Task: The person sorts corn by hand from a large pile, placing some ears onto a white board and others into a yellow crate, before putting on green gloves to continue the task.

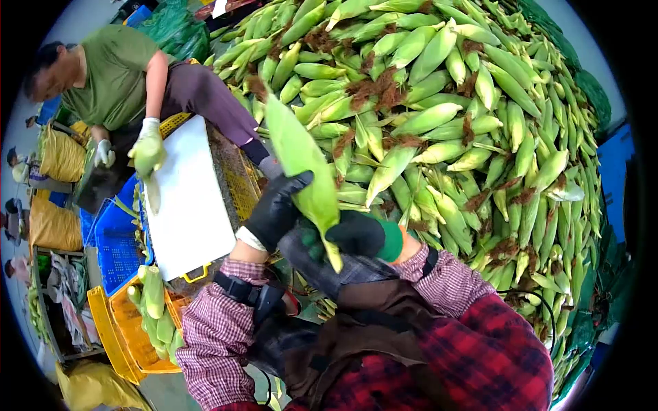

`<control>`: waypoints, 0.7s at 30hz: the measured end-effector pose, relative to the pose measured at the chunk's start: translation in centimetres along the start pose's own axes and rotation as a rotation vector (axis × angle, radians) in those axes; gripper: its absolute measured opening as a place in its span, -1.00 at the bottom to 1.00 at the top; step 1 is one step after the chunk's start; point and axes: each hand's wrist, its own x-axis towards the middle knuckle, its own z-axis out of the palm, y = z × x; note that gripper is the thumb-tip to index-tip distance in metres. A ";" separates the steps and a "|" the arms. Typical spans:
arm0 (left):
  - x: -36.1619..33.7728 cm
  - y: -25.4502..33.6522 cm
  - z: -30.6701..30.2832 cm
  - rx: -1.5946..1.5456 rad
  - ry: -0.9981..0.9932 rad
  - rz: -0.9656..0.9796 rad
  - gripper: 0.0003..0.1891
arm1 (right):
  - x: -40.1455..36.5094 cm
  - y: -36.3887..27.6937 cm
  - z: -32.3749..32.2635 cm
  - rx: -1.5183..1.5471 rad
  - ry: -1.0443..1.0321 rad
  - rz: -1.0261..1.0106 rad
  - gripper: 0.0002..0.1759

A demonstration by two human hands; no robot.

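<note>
Beyond the fingers [299, 181], piled with corn [428, 120]. Gripping a green ear [299, 147] midway with left hand [273, 211], pinching near its lower end with right hand [360, 233] — needs steady holds.

Toward twelve o'clock, the top edge is cutting off the corn pile [439, 103]. At nine o'clock, distant people [15, 214] are showing too small and blurred to make out. Near centre, the held ear [301, 161] is hiding part of the right hand [360, 236]. At six o'clock, the bottom edge is cropping the plaid shirt [373, 383].

A cluttered rack [82, 354] stands on grey floor [164, 389].
</note>
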 end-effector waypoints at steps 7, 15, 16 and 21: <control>-3.5 5.4 -11.2 0.715 0.641 -0.061 -0.17 | -1.1 -1.5 -14.7 -0.260 1.050 -0.323 -0.59; -8.5 6.3 -18.4 1.800 0.896 0.271 -0.08 | -1.0 1.0 -33.2 0.089 1.133 -0.327 -0.45; -7.9 6.4 -16.7 1.816 0.865 0.320 -0.11 | -0.4 0.6 -33.1 0.101 1.111 -0.382 -0.48; -4.4 4.8 -10.3 1.270 0.640 0.212 -0.28 | 0.4 -0.4 -24.2 0.407 0.869 -0.356 -0.58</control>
